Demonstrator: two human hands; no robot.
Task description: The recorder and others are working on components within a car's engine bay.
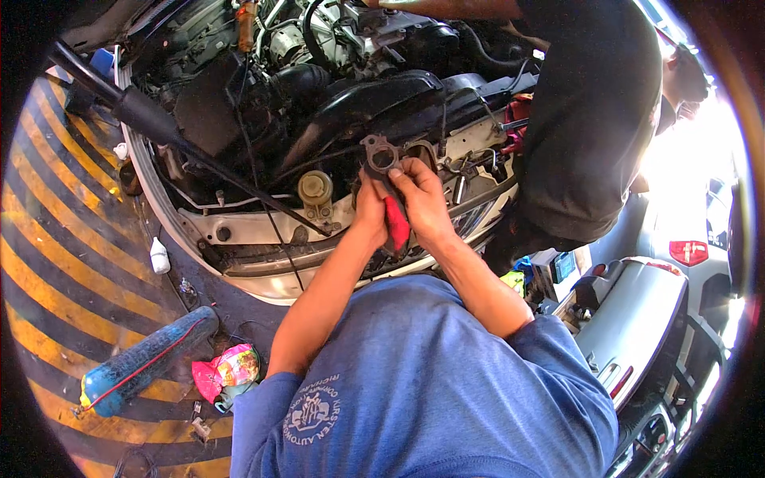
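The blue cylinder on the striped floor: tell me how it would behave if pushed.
The blue cylinder would probably roll, since its round body lies on its side. It looks stiff, its long walls showing no sag, and may feel heavy, judging by its bulk.

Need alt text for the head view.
A person's left hand and right hand hold a grey metal part with a round hole at the front of an exposed car engine bay, a red item between them. A person in dark clothing is at right; a blue cylinder lies on striped floor at left.
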